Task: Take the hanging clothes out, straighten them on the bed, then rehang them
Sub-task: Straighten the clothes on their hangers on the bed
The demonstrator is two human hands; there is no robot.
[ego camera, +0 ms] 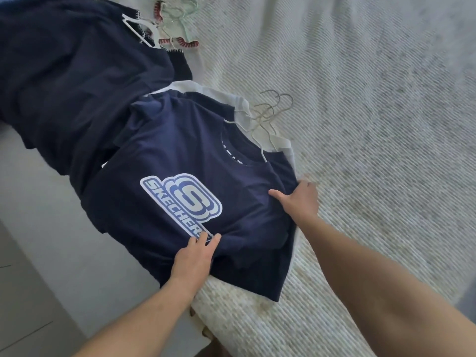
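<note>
A navy T-shirt (231, 191) with a white and blue Skechers logo lies face up on the bed (373, 124), on a white wire hanger (260, 140) whose hook pokes out past the collar. My left hand (195, 256) lies flat on the shirt's lower front, fingers at the end of the logo. My right hand (298, 199) presses flat on the shirt near its right shoulder and sleeve, thumb spread. Neither hand grips the cloth. Under this shirt a white garment (221, 95) shows at the edges.
Another dark navy garment (77, 73) on a white hanger (143, 32) lies further up the bed's left side. Beyond it is a pale green and red-trimmed garment (177, 27). Several hanger hooks (275, 104) cluster by the collar. Grey floor (38, 240) runs along the bed's left edge.
</note>
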